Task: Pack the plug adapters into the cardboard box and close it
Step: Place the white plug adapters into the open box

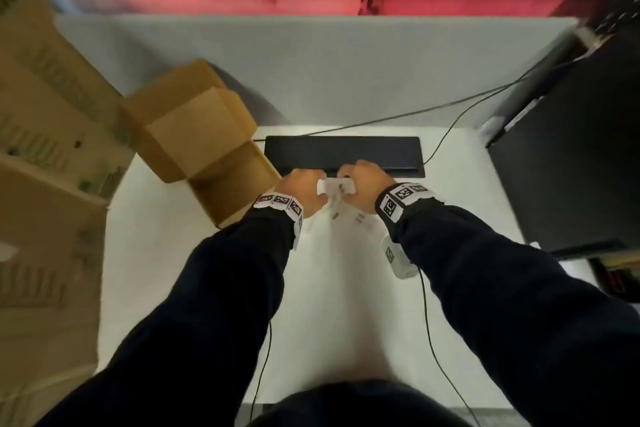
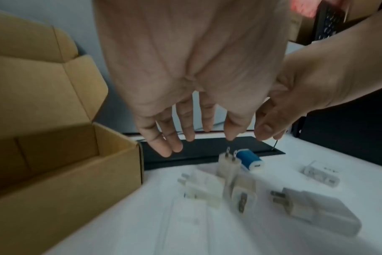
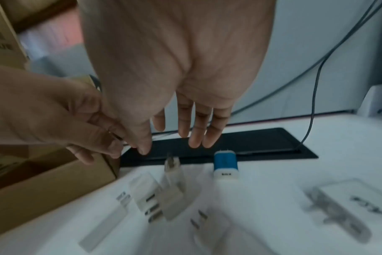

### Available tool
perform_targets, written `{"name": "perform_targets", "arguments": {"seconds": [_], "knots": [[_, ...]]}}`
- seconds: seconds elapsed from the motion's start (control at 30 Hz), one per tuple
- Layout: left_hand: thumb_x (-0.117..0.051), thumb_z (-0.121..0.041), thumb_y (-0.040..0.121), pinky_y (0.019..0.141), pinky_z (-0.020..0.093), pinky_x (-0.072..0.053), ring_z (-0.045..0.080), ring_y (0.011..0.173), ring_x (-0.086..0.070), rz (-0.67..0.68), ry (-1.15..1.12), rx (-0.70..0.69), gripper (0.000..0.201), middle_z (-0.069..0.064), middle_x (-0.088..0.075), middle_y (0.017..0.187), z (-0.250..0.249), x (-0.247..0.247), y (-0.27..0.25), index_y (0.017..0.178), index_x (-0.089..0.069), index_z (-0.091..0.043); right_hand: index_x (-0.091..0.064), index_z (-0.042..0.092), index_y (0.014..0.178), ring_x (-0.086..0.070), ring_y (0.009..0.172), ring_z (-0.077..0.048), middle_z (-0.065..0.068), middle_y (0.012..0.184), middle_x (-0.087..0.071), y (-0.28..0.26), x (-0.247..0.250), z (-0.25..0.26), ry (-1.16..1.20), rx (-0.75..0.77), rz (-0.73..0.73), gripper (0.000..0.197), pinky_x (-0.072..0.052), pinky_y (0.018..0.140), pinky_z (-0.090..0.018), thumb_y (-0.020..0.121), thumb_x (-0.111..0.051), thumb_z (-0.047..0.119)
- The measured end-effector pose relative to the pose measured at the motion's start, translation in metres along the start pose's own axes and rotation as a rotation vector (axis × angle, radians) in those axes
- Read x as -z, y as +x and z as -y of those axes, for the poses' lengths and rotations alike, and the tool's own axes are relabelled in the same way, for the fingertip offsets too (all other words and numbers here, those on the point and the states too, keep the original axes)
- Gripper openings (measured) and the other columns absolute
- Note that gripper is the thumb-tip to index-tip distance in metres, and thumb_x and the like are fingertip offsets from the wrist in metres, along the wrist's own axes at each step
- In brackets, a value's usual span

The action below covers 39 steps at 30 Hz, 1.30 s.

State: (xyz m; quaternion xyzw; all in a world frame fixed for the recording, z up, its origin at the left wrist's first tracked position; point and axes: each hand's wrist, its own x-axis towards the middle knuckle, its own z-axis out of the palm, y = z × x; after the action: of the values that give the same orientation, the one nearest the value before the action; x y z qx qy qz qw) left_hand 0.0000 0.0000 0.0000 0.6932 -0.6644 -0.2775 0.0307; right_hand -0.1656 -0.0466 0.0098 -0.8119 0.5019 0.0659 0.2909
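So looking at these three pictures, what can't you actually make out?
- Bottom of the cardboard box: cut off by its front wall in the left wrist view, so whether anything lies inside is unknown.
- White plug adapters: motion blur smears them in both wrist views, so an exact count is unsure.
- Adapters in the head view: mostly hidden under the left hand and right hand.
- Print on the side cartons: blurred.

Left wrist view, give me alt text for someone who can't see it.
An open left hand hovers, fingers spread, over several white plug adapters and one blue adapter on a white table. An open cardboard box sits to its left; the right hand reaches in beside it.
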Motion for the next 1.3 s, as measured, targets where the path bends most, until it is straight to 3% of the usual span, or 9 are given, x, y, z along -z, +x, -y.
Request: {"name": "perform_targets", "arguments": {"seconds": [0.1, 0.3, 0.53, 0.7, 0.83, 0.97, 1.07, 1.2, 1.3], "knots": [[-0.062, -0.028, 0.091, 0.103, 0.04, -0.048, 0.027, 0.128, -0.054, 0.054, 0.035, 0.11, 0.048, 0.003, -0.058, 0.14, 0.007, -0.019, 0.001, 0.138, -0.055, -0.026, -0.057, 0.025, 0.123, -0.056, 0.098, -0.028, -0.009, 0.123, -0.052, 0.008, -0.013, -0.005, -0.022, -0.024, 0.062, 0.036, -0.048, 0.081, -0.035, 0.088, -0.063, 0.026], [-0.068, -0.038, 0.085, 0.091, 0.04, -0.053, 0.028, 0.114, -0.059, -0.015, 0.023, 0.181, 0.045, 0.005, -0.057, 0.13, 0.012, -0.049, 0.003, 0.128, -0.059, -0.025, -0.062, 0.022, 0.12, -0.057, 0.097, -0.026, -0.006, 0.111, -0.05, 0.023, -0.033, -0.019, 0.086, -0.05, -0.028, 0.026, -0.043, 0.075, -0.028, 0.094, -0.059, 0.019], [-0.074, -0.032, 0.084, 0.077, 0.034, -0.05, 0.027, 0.099, -0.063, -0.087, 0.003, 0.153, 0.042, 0.004, -0.062, 0.119, 0.009, -0.054, 0.007, 0.12, -0.057, -0.019, -0.065, 0.02, 0.109, -0.054, 0.086, -0.023, -0.004, 0.099, -0.049, 0.027, -0.036, -0.022, 0.14, -0.027, -0.088, 0.019, -0.04, 0.073, -0.027, 0.09, -0.065, 0.022], [-0.074, -0.021, 0.083, 0.087, 0.035, -0.051, 0.027, 0.108, -0.061, -0.166, -0.084, 0.078, 0.049, 0.005, -0.064, 0.127, 0.008, -0.052, 0.004, 0.128, -0.056, -0.016, -0.065, 0.021, 0.111, -0.055, 0.087, -0.024, -0.003, 0.105, -0.049, 0.028, -0.041, -0.027, 0.185, -0.041, -0.106, 0.023, -0.042, 0.076, -0.026, 0.09, -0.065, 0.012], [-0.076, -0.019, 0.081, 0.093, 0.04, -0.053, 0.03, 0.109, -0.063, -0.306, -0.137, -0.034, 0.043, 0.008, -0.066, 0.125, 0.009, -0.036, -0.004, 0.121, -0.064, -0.01, -0.065, 0.023, 0.104, -0.057, 0.09, -0.024, -0.001, 0.102, -0.051, 0.03, -0.037, -0.023, 0.196, -0.06, -0.154, 0.025, -0.047, 0.075, -0.029, 0.085, -0.065, 0.007], [-0.074, -0.027, 0.079, 0.077, 0.033, -0.053, 0.025, 0.095, -0.063, -0.489, -0.203, -0.011, 0.038, 0.004, -0.063, 0.121, 0.03, -0.011, -0.017, 0.114, -0.064, -0.016, -0.063, 0.022, 0.095, -0.057, 0.081, -0.021, -0.003, 0.098, -0.056, 0.035, -0.022, 0.0, 0.29, 0.02, -0.356, 0.027, -0.054, 0.072, -0.035, 0.078, -0.067, 0.001], [-0.067, -0.035, 0.084, 0.069, 0.034, -0.05, 0.028, 0.085, -0.062, -0.505, -0.166, 0.101, 0.036, 0.004, -0.053, 0.121, 0.058, 0.009, -0.03, 0.115, -0.057, -0.021, -0.062, 0.019, 0.094, -0.059, 0.076, -0.022, -0.003, 0.094, -0.058, 0.043, -0.013, 0.032, 0.382, 0.125, -0.425, 0.027, -0.055, 0.07, -0.038, 0.073, -0.072, 0.004], [-0.061, -0.032, 0.09, 0.071, 0.043, -0.054, 0.039, 0.083, -0.062, -0.433, -0.169, 0.284, 0.034, 0.006, -0.044, 0.126, 0.098, 0.015, -0.051, 0.119, -0.046, -0.023, -0.056, 0.025, 0.093, -0.059, 0.082, -0.021, 0.0, 0.095, -0.057, 0.052, -0.021, 0.083, 0.332, 0.279, -0.245, 0.027, -0.055, 0.071, -0.04, 0.075, -0.071, 0.014], [-0.059, -0.025, 0.091, 0.07, 0.046, -0.057, 0.034, 0.088, -0.062, -0.389, -0.19, 0.286, 0.03, 0.003, -0.044, 0.127, 0.119, 0.004, -0.065, 0.117, -0.042, -0.025, -0.05, 0.025, 0.094, -0.054, 0.082, -0.02, 0.003, 0.096, -0.052, 0.053, -0.04, 0.107, 0.206, 0.349, -0.1, 0.026, -0.05, 0.071, -0.036, 0.08, -0.068, 0.014]]}}
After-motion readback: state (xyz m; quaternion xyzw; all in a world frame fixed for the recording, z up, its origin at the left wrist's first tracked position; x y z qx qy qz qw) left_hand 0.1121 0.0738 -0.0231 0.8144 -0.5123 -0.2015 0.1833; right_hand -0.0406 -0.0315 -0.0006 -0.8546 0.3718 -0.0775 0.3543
